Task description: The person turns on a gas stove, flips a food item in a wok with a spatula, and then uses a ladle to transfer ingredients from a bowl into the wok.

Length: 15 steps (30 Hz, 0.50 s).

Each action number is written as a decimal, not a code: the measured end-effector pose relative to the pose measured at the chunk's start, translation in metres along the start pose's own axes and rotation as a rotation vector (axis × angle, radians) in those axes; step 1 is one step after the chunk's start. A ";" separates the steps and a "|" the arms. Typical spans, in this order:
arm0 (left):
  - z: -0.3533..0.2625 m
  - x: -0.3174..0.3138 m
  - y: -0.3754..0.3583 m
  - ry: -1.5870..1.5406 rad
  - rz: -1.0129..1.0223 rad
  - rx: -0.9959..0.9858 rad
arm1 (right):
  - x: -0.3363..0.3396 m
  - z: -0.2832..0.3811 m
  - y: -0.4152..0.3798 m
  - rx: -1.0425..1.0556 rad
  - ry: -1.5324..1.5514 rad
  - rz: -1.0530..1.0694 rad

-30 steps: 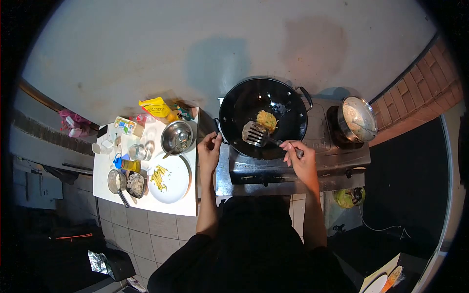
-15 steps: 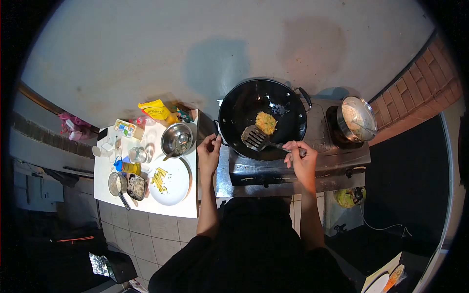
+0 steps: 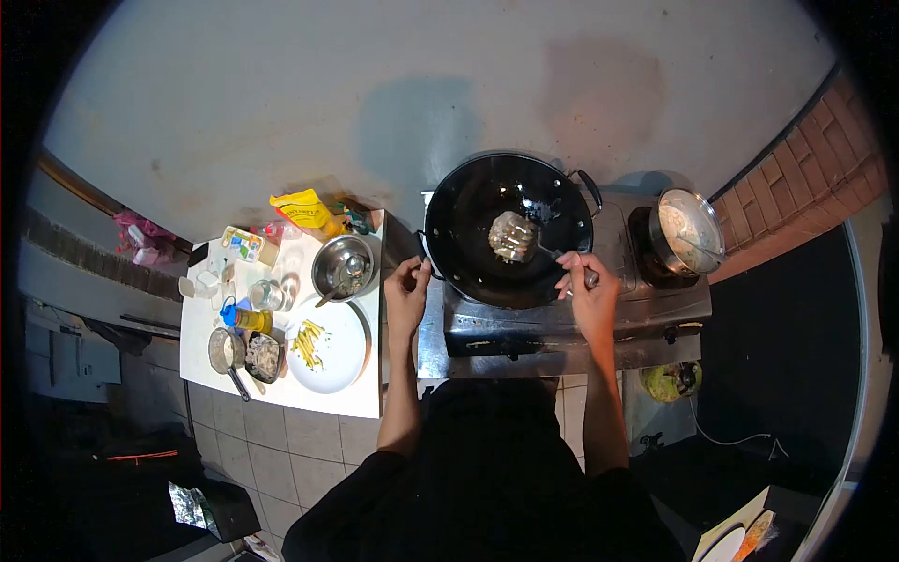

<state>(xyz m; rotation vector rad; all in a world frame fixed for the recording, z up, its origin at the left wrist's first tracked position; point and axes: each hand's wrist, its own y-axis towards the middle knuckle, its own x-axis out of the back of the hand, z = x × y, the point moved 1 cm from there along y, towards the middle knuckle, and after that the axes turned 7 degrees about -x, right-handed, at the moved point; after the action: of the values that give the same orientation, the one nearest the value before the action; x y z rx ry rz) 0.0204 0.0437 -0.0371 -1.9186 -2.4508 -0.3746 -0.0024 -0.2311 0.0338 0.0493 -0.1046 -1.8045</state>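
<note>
Right fingers (image 3: 573, 266) pinch the spatula (image 3: 521, 232), left fingers (image 3: 409, 267) curl, grip unclear, beside the wok (image 3: 459, 206), and pressing hard could break the patty (image 3: 507, 250).

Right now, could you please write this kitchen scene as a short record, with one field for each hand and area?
Left hand: beside the left edge of the wok; grip unclear
Right hand: holds the slotted spatula
Spatula blade: within the wok's rim; what lies on or under it is unclear
Stove: wok, with steel pot to its right
Table at left: white plate with yellowish strips, metal bowl, blue-capped bottle
</note>
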 end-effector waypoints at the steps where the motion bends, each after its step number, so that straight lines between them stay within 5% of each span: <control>1: -0.004 0.001 0.000 0.007 0.013 0.005 | -0.001 0.000 0.004 0.003 0.000 -0.001; 15: -0.017 -0.002 -0.001 0.040 -0.022 -0.076 | -0.036 -0.013 0.041 0.138 -0.259 0.023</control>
<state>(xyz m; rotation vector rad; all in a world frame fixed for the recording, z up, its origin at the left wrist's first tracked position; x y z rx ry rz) 0.0173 0.0386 -0.0212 -1.8929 -2.4696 -0.5094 0.0466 -0.2065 0.0245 -0.0878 -0.4127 -1.7710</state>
